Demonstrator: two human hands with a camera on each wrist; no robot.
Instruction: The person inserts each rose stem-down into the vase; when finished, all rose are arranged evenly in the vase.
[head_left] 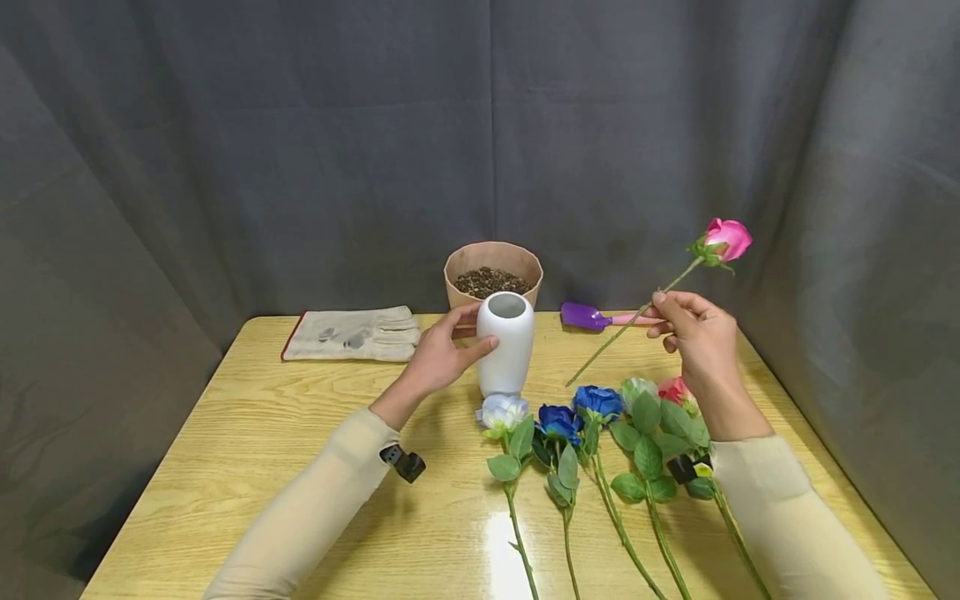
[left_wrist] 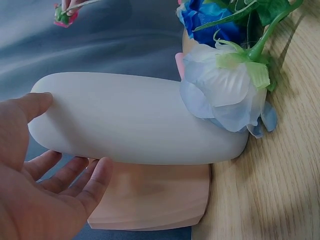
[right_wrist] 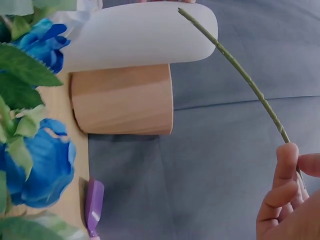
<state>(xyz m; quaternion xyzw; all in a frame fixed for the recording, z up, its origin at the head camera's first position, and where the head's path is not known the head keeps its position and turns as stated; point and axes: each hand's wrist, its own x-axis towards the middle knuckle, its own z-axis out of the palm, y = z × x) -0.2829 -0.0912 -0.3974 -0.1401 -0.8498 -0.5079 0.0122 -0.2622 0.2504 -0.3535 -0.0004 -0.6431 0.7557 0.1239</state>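
Observation:
A white vase (head_left: 506, 358) stands upright on the table, its round mouth facing up. My left hand (head_left: 444, 354) holds it near the top from the left, thumb on the front and fingers at the far side. Between thumb and fingers of my right hand (head_left: 701, 337) is the thin green stem of a pink rose (head_left: 727, 240). The bloom points up and to the right; the bare stem end slants down toward the vase. In the right wrist view that stem (right_wrist: 250, 82) crosses in front of the vase's rim end, with the bloom out of frame.
A brown pot (head_left: 493, 250) of dark soil stands behind the vase. A work glove (head_left: 348, 333) lies at left, a purple trowel (head_left: 585, 317) at right. In front lie a white flower (head_left: 502, 414), blue roses (head_left: 597, 402) and a reddish flower (head_left: 675, 390), stems toward me.

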